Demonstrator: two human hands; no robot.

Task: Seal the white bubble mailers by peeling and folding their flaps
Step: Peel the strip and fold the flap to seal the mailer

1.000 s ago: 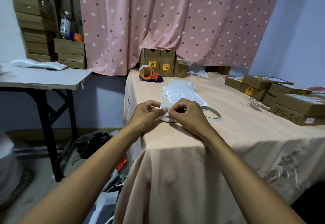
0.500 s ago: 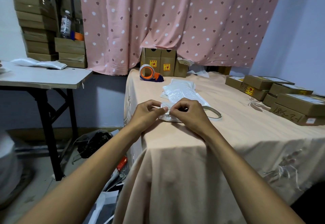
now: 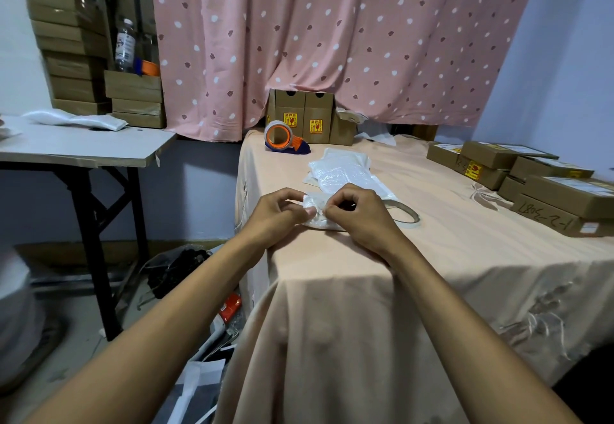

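Two hands show at centre frame, the left hand [image 3: 279, 214] and the right hand [image 3: 358, 217], both pinching one white bubble mailer [image 3: 314, 215]. Just above lies one pile of mailers [image 3: 342, 171], its number unclear. There is one tape dispenser [image 3: 282, 137], one loose tape ring [image 3: 407, 212] and one bottle [image 3: 125, 46] at upper left. Three upright cartons [image 3: 290, 114] stand at upper centre, and at least six flat boxes [image 3: 564, 191] at right. Two tables: a white table [image 3: 83, 147] and a cloth-covered table [image 3: 465, 240].

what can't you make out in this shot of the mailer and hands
Head view only:
- Mailer flap: covered by the left hand and right hand pinching it; whether its strip is peeled cannot be told.
- Tape ring: partly hidden behind the right hand.
- Bottle label: too small to read.
- Boxes: cut off by the right edge.
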